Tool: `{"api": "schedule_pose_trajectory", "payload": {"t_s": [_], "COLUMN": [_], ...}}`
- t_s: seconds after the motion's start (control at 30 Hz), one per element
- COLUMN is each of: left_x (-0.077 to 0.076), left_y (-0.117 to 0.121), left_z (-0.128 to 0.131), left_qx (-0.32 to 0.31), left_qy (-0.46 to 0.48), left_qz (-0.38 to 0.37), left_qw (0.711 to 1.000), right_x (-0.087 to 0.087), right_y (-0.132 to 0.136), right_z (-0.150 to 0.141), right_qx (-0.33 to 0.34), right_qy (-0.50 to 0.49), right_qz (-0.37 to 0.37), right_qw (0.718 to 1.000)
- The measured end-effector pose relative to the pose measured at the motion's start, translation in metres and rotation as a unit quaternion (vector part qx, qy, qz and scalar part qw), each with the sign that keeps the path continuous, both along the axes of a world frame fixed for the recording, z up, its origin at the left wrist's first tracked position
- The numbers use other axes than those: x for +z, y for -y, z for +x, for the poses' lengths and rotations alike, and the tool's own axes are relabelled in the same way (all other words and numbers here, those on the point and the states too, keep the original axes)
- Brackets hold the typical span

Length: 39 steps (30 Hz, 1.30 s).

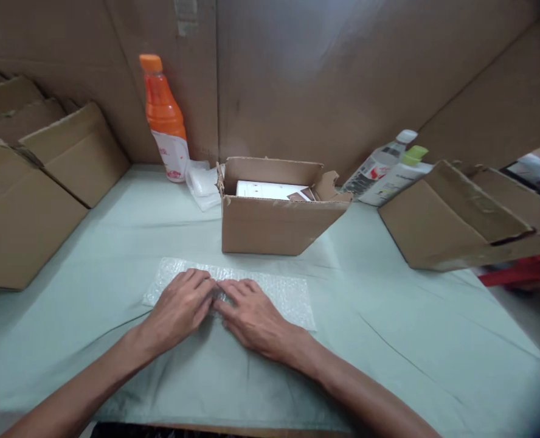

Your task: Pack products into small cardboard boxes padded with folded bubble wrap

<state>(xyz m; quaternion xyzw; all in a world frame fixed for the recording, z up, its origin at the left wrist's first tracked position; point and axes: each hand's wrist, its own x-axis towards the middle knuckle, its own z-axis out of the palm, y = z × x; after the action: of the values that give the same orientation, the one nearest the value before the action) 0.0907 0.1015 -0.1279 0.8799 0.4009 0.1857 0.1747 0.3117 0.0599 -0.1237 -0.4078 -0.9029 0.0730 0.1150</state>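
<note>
A strip of clear bubble wrap (pixel 288 298) lies flat on the cloth in front of me, wider than it is deep. My left hand (pixel 183 304) is on its left half, fingers curled over the wrap and thumb at the near edge. Close beside it, my right hand (pixel 249 316) bends its fingers over the middle of the same strip, and the two hands almost touch. Both hands look closed on the wrap, though the fingertips are partly hidden. Just beyond stands an open cardboard box (pixel 265 225) with a white printed carton (pixel 270 191) inside.
Larger open cardboard boxes stand at the left (pixel 28 225) and right (pixel 434 225). An orange-capped bottle (pixel 165 115), folded clear wrap (pixel 204 185), a clear bottle (pixel 379 164) and a green-capped white bottle (pixel 393 182) are near the cardboard wall (pixel 365 79). Pale green cloth (pixel 365 377) covers the table.
</note>
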Motion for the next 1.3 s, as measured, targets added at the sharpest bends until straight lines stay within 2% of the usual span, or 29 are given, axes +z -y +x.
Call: {"api": "schedule_pose_trajectory", "payload": {"t_s": [0.07,0.13,0.23,0.3,0.37,0.43,0.5,0.6,0.73,0.93,1.07,1.17,1.3], "left_x": [-0.012,-0.018,-0.015,-0.007,0.003,0.010,0.012,0.005,-0.009,-0.017,-0.020,-0.024,-0.031], "left_y": [-0.003,-0.005,-0.006,-0.011,-0.020,-0.034,-0.051,-0.074,-0.089,-0.101,-0.104,-0.091,-0.062], "left_z": [-0.002,-0.014,-0.031,-0.033,-0.026,-0.010,0.009,0.038,0.055,0.051,0.048,0.027,-0.029], "left_qx": [-0.011,-0.004,0.014,0.047,0.093,0.130,0.145,0.128,0.110,0.142,0.136,0.116,0.079], "left_qy": [-0.011,0.032,0.120,0.176,0.215,0.226,0.228,0.258,0.288,0.292,0.264,0.220,0.035], "left_qz": [-0.034,-0.079,-0.161,-0.174,-0.153,-0.139,-0.145,-0.178,-0.201,-0.171,-0.163,-0.155,-0.042], "left_qw": [0.999,0.996,0.980,0.968,0.960,0.955,0.952,0.941,0.930,0.930,0.941,0.956,0.995], "right_x": [-0.008,-0.014,-0.015,-0.011,-0.006,-0.003,-0.004,-0.008,-0.015,-0.023,-0.020,-0.015,-0.021], "right_y": [-0.001,0.006,0.020,0.025,0.019,0.003,-0.019,-0.053,-0.076,-0.096,-0.105,-0.088,-0.027], "right_z": [-0.001,0.024,0.083,0.118,0.140,0.149,0.148,0.139,0.128,0.118,0.118,0.126,0.140], "right_qx": [0.022,-0.018,-0.141,-0.243,-0.340,-0.405,-0.427,-0.421,-0.415,-0.394,-0.394,-0.396,-0.384], "right_qy": [0.005,0.005,-0.032,-0.085,-0.153,-0.223,-0.288,-0.339,-0.354,-0.366,-0.332,-0.301,-0.172], "right_qz": [-0.033,-0.045,-0.023,0.001,0.005,-0.016,-0.049,-0.095,-0.109,-0.098,-0.096,-0.097,-0.066], "right_qw": [0.999,0.999,0.989,0.966,0.928,0.887,0.856,0.836,0.831,0.837,0.852,0.862,0.905]}}
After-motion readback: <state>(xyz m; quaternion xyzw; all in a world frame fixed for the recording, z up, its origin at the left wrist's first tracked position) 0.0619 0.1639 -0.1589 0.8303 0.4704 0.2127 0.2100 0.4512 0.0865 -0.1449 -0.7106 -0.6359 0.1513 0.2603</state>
